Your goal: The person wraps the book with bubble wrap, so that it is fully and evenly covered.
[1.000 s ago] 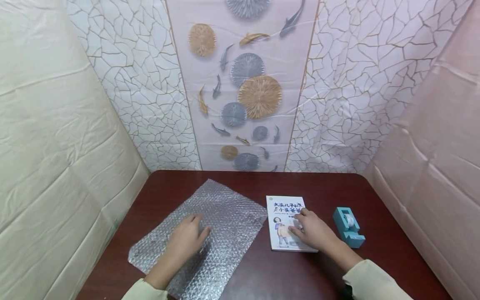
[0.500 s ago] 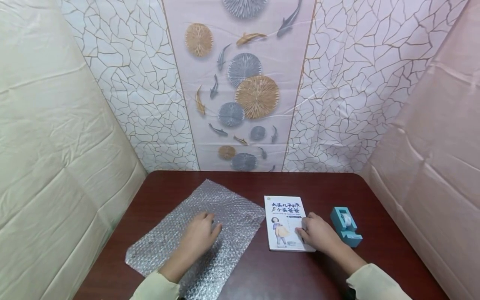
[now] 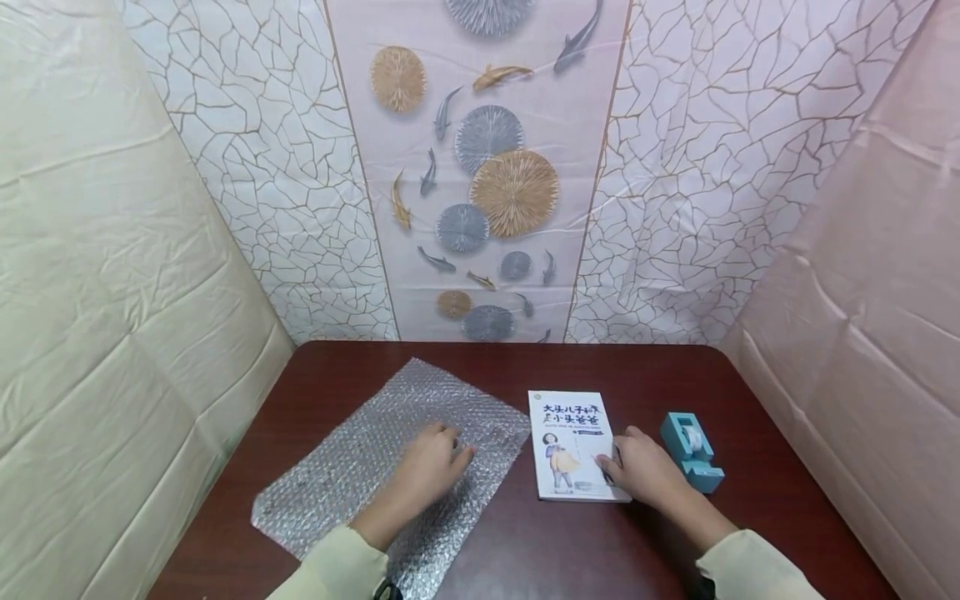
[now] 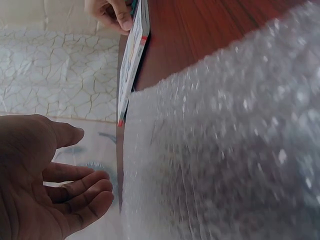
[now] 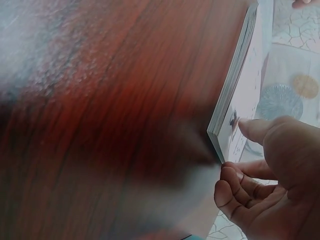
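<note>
A white paperback book with a drawn figure and lettering on its cover lies flat on the table. My right hand is at its right edge: in the right wrist view the thumb rests on the cover and the curled fingers meet the side edge, pinching it. To the left a sheet of bubble wrap is spread out, one corner close to the book. Above this sheet hovers my left hand, its fingers loosely bent and holding nothing, as the left wrist view shows.
A teal tape dispenser with a roll of clear tape stands right of the book, near my right forearm. The dark red wooden table ends at a patterned cloth wall behind, with padded cloth panels on both sides.
My left hand has drifted right over the bubble wrap. My right hand has slid from the book's cover to its right edge and taken hold there. The book stays flat.
</note>
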The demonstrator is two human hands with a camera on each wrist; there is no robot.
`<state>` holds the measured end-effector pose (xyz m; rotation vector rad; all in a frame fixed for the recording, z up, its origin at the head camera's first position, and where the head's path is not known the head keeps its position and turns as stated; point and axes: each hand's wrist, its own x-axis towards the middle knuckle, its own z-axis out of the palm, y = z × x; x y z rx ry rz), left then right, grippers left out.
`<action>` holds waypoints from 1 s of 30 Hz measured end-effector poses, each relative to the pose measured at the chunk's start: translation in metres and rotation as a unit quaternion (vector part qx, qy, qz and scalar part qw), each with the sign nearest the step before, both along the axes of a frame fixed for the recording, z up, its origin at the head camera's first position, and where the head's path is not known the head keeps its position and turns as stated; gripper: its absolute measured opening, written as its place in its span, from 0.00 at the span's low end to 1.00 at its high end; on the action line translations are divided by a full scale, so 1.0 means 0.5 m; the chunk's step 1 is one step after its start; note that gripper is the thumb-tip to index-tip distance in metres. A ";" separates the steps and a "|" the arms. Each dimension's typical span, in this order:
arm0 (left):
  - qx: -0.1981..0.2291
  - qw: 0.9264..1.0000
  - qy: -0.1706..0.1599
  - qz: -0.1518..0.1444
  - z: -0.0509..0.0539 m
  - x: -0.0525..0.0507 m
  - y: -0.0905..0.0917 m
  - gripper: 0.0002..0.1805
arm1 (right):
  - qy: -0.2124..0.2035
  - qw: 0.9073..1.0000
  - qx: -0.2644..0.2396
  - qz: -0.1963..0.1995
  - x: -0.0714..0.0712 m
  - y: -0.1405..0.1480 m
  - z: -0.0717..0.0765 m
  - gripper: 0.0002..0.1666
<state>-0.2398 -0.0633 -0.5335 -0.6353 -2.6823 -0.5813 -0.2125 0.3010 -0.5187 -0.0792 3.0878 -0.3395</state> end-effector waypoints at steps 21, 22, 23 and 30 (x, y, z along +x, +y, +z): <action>-0.012 0.998 -0.011 -0.065 -0.144 -0.105 0.142 0.20 | -0.009 0.999 -0.028 -0.028 -0.001 0.004 -0.004 0.26; -0.011 0.998 -0.021 -0.064 -0.161 -0.117 0.147 0.22 | -0.010 0.999 -0.030 -0.030 -0.001 0.004 -0.004 0.26; -0.017 0.997 -0.029 -0.063 -0.164 -0.118 0.152 0.23 | -0.011 0.999 -0.031 -0.032 0.000 0.003 -0.005 0.26; -0.053 0.991 -0.104 -0.064 -0.139 -0.092 0.177 0.25 | -0.012 0.998 -0.040 -0.042 0.006 0.001 -0.004 0.27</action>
